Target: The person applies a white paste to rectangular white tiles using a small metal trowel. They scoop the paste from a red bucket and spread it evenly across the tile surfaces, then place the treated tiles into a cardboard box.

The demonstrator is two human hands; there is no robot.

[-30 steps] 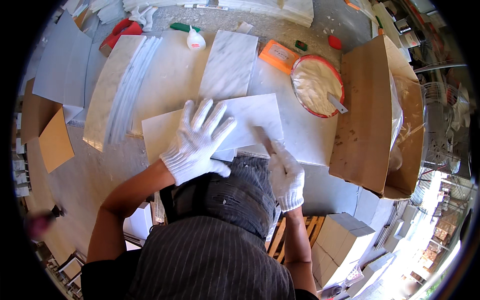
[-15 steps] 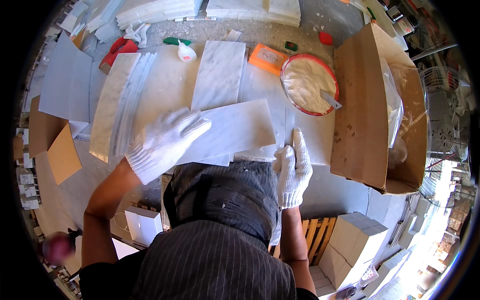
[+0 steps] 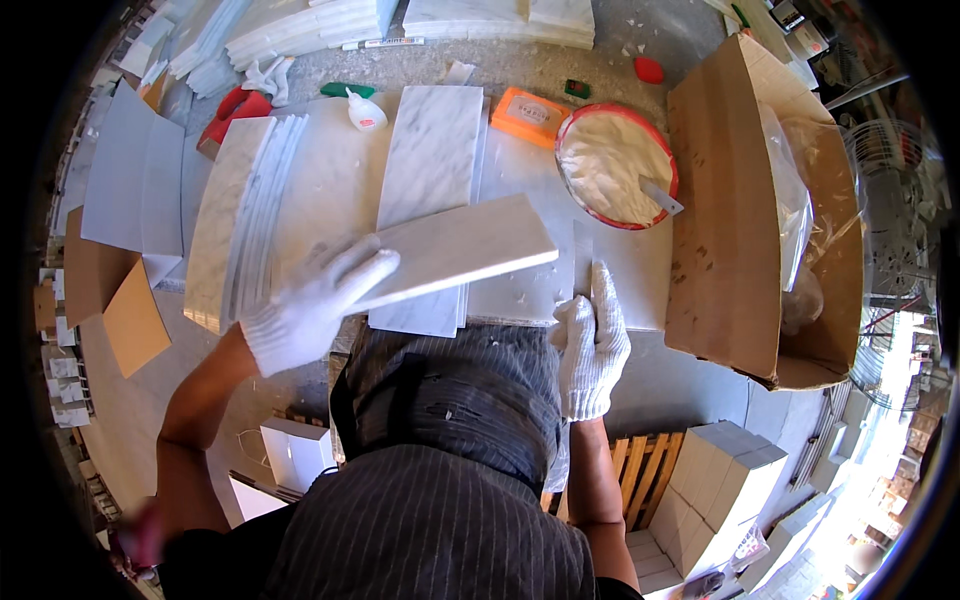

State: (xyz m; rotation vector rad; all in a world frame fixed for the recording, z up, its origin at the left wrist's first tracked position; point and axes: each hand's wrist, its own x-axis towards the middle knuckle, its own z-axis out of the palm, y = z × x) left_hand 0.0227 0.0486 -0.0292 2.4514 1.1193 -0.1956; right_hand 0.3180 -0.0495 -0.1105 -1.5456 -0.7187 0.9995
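Note:
My left hand [image 3: 315, 308], in a white knitted glove, grips a long white-grey marble tile [image 3: 470, 240] by its left end. The tile is tilted, with its near long edge showing. Beneath it, a second marble tile [image 3: 432, 140] lies lengthwise away from me, overlapping at least one more. My gloved right hand [image 3: 591, 350] is closed on a scraper [image 3: 583, 245], index finger stretched along it; its thin flat blade points away from me and its handle is hidden. Beyond that hand stands a red-rimmed bowl [image 3: 568, 185] of white paste with a spatula [image 3: 660, 196] in it.
Several marble tiles [image 3: 225, 220] lean in a row at left. A white squeeze bottle [image 3: 366, 112], an orange box [image 3: 528, 116] and a red tool [image 3: 235, 115] lie toward the back. A large open cardboard box [image 3: 715, 230] borders the right side; a grey-white carton [image 3: 135, 170] stands left.
My left hand has shifted slightly left and tipped the held tile, so its near edge now faces me. The right hand with the scraper has barely moved.

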